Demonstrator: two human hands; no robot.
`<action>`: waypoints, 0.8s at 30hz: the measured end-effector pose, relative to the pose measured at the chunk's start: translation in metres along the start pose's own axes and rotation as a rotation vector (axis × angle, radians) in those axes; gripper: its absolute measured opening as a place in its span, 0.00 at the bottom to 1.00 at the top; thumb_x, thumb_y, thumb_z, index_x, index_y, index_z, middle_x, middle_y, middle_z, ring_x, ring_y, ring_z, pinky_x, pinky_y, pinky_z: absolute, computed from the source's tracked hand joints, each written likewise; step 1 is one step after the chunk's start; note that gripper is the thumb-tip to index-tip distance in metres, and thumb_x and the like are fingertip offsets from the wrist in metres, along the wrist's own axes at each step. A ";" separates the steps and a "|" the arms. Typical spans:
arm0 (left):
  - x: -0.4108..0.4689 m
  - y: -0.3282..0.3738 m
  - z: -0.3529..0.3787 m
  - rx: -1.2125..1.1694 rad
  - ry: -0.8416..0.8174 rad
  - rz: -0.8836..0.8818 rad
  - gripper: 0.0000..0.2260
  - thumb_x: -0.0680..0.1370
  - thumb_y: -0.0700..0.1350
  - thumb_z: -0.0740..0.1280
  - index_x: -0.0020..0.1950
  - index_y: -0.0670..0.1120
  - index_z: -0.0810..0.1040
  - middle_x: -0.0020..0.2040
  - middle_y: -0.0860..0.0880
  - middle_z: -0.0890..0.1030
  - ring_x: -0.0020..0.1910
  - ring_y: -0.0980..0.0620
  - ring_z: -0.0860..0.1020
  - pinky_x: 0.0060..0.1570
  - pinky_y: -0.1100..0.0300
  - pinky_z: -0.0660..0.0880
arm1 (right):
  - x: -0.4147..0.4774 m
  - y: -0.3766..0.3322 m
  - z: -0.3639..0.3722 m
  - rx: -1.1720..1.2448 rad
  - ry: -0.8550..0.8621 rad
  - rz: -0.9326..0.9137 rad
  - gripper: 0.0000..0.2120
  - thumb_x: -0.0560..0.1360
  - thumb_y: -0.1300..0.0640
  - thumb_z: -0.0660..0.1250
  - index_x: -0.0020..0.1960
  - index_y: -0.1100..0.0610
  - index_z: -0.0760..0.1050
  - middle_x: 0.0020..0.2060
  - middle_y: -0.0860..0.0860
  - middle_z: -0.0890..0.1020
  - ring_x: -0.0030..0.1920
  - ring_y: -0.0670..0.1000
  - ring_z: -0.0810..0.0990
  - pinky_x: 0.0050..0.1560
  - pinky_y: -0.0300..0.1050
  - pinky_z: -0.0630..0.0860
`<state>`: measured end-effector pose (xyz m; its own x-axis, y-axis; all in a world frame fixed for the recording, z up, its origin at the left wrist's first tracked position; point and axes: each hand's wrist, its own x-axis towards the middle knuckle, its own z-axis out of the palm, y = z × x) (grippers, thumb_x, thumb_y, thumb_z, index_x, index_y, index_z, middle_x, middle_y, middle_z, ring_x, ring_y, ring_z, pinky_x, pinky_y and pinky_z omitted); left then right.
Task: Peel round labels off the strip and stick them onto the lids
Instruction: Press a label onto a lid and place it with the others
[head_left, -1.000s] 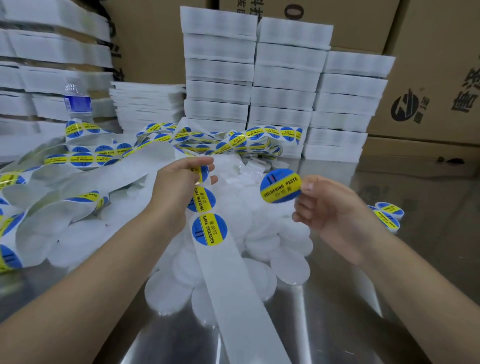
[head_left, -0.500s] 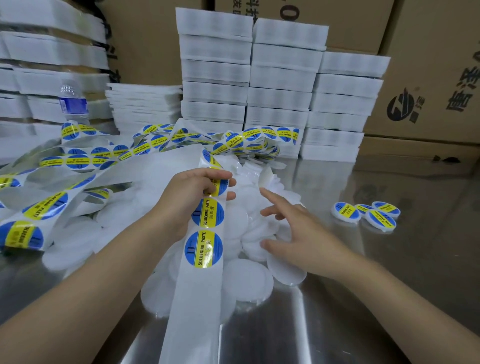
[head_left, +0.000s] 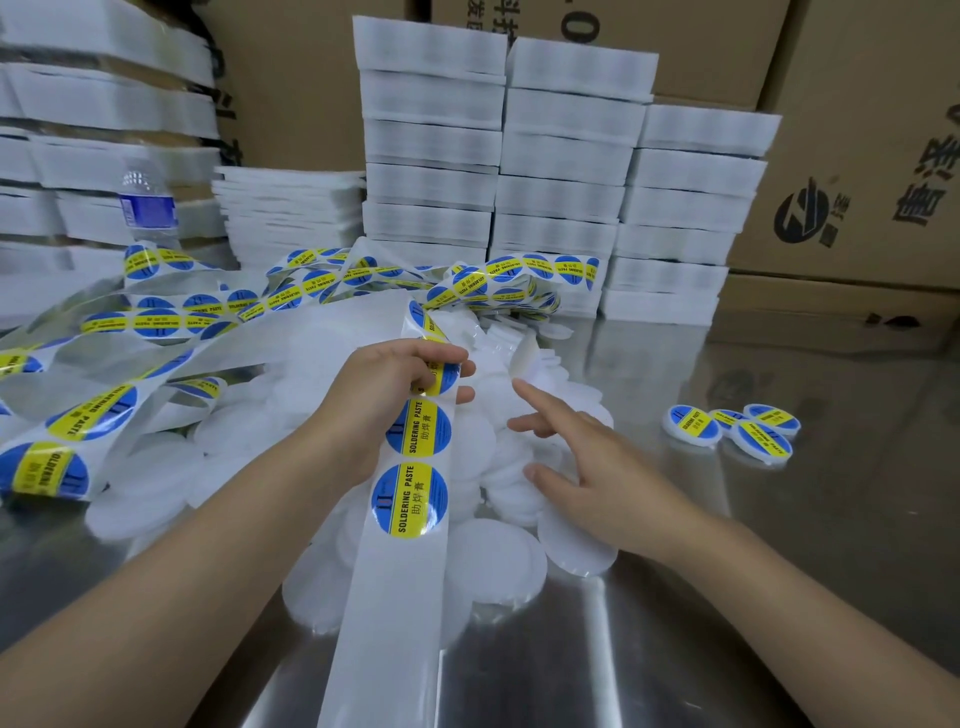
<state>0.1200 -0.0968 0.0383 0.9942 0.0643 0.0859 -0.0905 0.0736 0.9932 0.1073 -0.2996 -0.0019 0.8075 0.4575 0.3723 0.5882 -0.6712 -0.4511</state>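
A white backing strip (head_left: 395, 613) with round blue-and-yellow "soldering paste" labels (head_left: 410, 499) hangs down over the steel table. My left hand (head_left: 389, 384) grips the strip near its top, fingers curled round a label. A heap of plain white round lids (head_left: 488, 566) lies under and beyond the strip. My right hand (head_left: 582, 467) reaches into that heap with fingers spread and holds nothing. Three labelled lids (head_left: 737, 426) lie together on the table to the right.
More label strip (head_left: 156, 322) loops in tangles across the left and back of the steel table (head_left: 675, 623). Stacks of white flat packs (head_left: 566, 171) and cardboard boxes (head_left: 857, 182) stand behind. A water bottle (head_left: 148, 208) stands at the back left.
One second ago my right hand held a labelled lid up; that lid now lies with the others at the right. The right hand has since gone empty into the lid heap.
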 end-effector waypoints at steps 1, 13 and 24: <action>0.000 0.000 0.000 0.003 0.004 0.001 0.19 0.72 0.28 0.54 0.42 0.44 0.83 0.44 0.47 0.86 0.42 0.47 0.85 0.41 0.59 0.81 | 0.001 0.001 0.001 -0.006 0.009 -0.009 0.33 0.76 0.57 0.65 0.68 0.32 0.50 0.58 0.34 0.73 0.56 0.35 0.67 0.51 0.24 0.62; -0.002 0.001 0.000 -0.035 -0.002 0.010 0.19 0.73 0.28 0.54 0.43 0.42 0.83 0.42 0.46 0.86 0.40 0.46 0.85 0.33 0.63 0.79 | 0.002 -0.001 -0.010 0.029 0.201 -0.091 0.32 0.73 0.61 0.69 0.63 0.33 0.59 0.41 0.40 0.75 0.45 0.45 0.71 0.51 0.34 0.67; -0.009 0.000 0.006 0.221 -0.169 -0.071 0.08 0.73 0.46 0.69 0.39 0.44 0.86 0.43 0.49 0.86 0.48 0.49 0.84 0.54 0.54 0.77 | -0.001 -0.010 -0.016 0.136 0.452 -0.124 0.31 0.72 0.61 0.70 0.62 0.34 0.61 0.40 0.41 0.77 0.43 0.45 0.71 0.43 0.27 0.66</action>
<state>0.1117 -0.1037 0.0382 0.9948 -0.1015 0.0090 -0.0240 -0.1481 0.9887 0.1002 -0.3023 0.0155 0.6489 0.2098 0.7313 0.7035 -0.5315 -0.4718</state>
